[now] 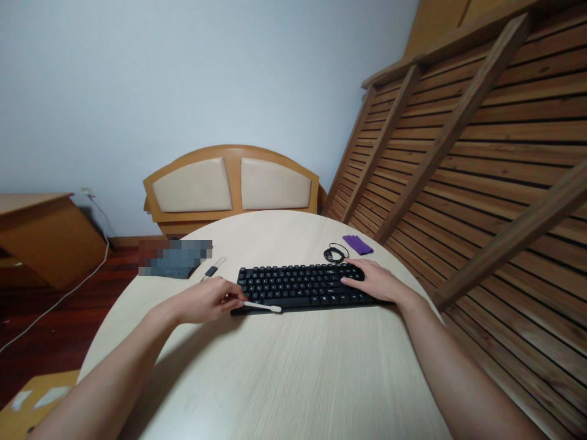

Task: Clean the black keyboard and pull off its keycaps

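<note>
A black keyboard (293, 286) lies flat on the round pale wooden table. My left hand (211, 300) is closed at the keyboard's near left corner, pinching a slim white brush that looks like a toothbrush (262, 306). The brush's head lies over the keyboard's near edge, below the space bar; whether it touches cannot be told. My right hand (378, 281) rests across the right end of the keyboard, thumb on the keys and fingers stretched toward the far edge. It covers the keys beneath it.
Behind the keyboard sits a coiled black cable (335, 253), with a folded purple cloth (358, 244) to its right. A small dark tag-like item with a loop (211, 271) and a partly blurred dark pouch-like thing (177, 263) lie left. Wooden slats (458, 153) lean at right.
</note>
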`<state>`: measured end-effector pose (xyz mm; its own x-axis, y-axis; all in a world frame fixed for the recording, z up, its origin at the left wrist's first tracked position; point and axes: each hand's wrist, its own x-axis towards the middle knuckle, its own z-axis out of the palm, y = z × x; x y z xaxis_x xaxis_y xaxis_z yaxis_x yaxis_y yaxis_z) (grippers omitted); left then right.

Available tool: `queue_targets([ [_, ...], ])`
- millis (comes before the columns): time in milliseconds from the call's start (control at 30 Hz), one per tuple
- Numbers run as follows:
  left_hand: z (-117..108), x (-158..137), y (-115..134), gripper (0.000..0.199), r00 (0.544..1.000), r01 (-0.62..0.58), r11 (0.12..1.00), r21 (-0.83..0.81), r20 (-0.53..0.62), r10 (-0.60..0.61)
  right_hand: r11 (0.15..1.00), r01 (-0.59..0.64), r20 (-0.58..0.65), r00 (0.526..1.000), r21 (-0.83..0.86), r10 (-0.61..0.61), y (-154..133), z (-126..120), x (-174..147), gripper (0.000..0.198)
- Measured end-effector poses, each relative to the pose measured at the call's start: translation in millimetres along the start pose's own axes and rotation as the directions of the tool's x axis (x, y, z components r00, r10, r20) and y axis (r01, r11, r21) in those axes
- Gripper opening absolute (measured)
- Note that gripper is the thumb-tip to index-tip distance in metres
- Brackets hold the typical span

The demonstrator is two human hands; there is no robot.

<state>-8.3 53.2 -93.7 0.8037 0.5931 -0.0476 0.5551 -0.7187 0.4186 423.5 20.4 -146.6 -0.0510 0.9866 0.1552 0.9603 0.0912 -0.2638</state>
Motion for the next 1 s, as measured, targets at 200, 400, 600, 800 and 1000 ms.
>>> queue_targets([
  [200,8,5,5,0.028,0.999,-0.033,0.999,0.018,-0.021,0.034,0.999,0.021,0.005,1.0,-0.031,-0.021,-18,1,0,0.064],
  [400,25,16,20,0.027,0.988,-0.116,0.987,0.109,-0.085,0.126,0.999,0.036,0.016,0.999,-0.026,-0.036,-40,5,-1,0.063],
  [600,49,28,34,0.028,0.981,-0.116,0.977,0.179,-0.136,0.141,0.995,0.097,0.024,0.995,0.015,-0.097,-59,12,-3,0.056],
  [800,76,38,55,0.034,0.949,-0.093,0.973,0.213,-0.276,0.151,0.987,0.141,-0.089,0.987,0.078,-0.134,-72,9,-3,0.041],
  [1000,87,40,55,0.038,0.882,-0.002,0.999,-0.038,-0.47,-0.016,0.966,0.123,-0.269,0.961,0.228,-0.059,-93,-8,-4,0.049],
])
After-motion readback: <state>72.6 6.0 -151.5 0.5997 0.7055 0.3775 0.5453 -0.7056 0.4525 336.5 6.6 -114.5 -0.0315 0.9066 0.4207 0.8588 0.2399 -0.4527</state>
